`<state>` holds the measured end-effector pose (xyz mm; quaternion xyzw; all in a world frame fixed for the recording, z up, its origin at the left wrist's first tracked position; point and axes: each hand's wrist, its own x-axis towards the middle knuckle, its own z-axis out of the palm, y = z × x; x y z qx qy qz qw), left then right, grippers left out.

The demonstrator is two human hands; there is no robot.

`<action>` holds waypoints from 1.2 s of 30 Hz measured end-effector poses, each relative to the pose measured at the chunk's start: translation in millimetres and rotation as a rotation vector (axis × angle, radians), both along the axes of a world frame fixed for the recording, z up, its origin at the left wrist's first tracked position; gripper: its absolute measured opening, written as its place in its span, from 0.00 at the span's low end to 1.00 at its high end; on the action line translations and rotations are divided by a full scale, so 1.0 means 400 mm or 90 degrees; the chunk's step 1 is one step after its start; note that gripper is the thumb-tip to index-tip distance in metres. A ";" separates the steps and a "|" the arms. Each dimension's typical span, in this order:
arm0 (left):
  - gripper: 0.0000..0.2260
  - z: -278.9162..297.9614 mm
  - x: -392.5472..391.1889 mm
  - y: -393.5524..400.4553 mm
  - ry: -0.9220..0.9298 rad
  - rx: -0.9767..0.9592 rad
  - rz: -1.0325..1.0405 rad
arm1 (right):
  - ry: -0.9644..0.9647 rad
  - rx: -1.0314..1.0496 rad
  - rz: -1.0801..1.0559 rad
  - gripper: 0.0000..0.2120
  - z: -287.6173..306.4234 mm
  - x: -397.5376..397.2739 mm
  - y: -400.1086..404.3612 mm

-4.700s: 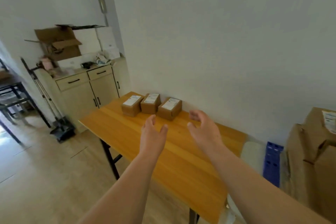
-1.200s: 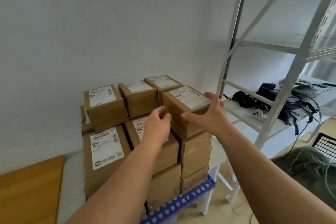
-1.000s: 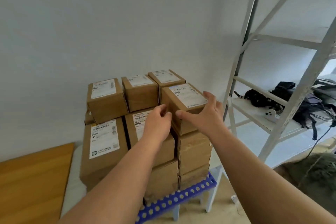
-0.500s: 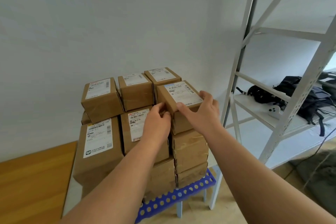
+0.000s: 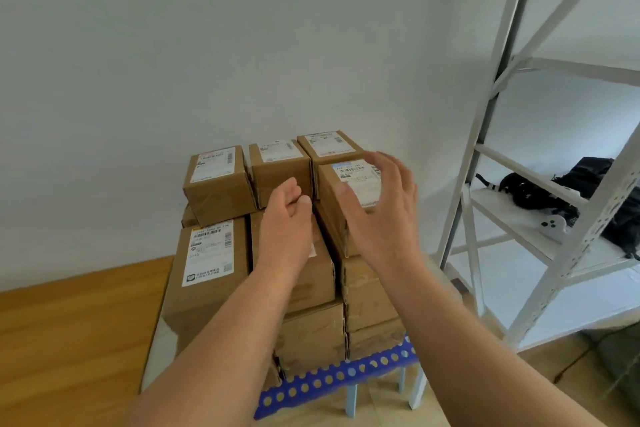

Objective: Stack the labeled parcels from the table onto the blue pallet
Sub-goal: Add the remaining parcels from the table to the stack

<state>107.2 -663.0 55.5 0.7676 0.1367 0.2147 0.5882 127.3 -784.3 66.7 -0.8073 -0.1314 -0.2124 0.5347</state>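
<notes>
Several brown labeled parcels are stacked in layers on the blue perforated pallet [image 5: 341,377]. The top row holds three small parcels along the wall, and a fourth small parcel [image 5: 351,173] sits in front at the right. My right hand [image 5: 381,211] hovers just over this front parcel with its fingers spread and holds nothing. My left hand [image 5: 287,224] is beside the parcel's left face, fingers loosely curled and empty; it covers part of a larger parcel below. A tall parcel [image 5: 207,253] with a long white label stands at the stack's left.
The wooden table [image 5: 72,340] lies at the lower left, next to the stack. A white metal shelf rack [image 5: 485,149] stands close on the right, with black bags [image 5: 540,187] and a white controller [image 5: 550,225] on its shelf. The white wall is right behind the parcels.
Both hands gripped the front right parcel on the stack half a second ago. Now they have let go; the right hand has lifted off with fingers spread and the left has drawn back.
</notes>
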 end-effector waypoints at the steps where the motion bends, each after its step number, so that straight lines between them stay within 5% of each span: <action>1: 0.20 0.000 -0.013 0.015 -0.013 -0.011 0.017 | -0.015 0.002 0.036 0.22 -0.001 -0.014 0.022; 13: 0.06 -0.033 -0.243 0.307 -0.046 -0.042 0.189 | 0.110 0.009 0.340 0.08 -0.076 -0.178 0.345; 20: 0.02 -0.072 -0.517 0.712 -0.089 -0.070 0.328 | 0.127 0.005 0.478 0.06 -0.088 -0.398 0.768; 29: 0.11 -0.132 -0.995 1.314 0.032 -0.052 0.546 | 0.258 0.013 0.611 0.06 -0.156 -0.741 1.393; 36: 0.16 -0.182 -1.088 1.560 0.083 -0.096 0.563 | 0.308 -0.025 0.581 0.10 -0.215 -0.784 1.695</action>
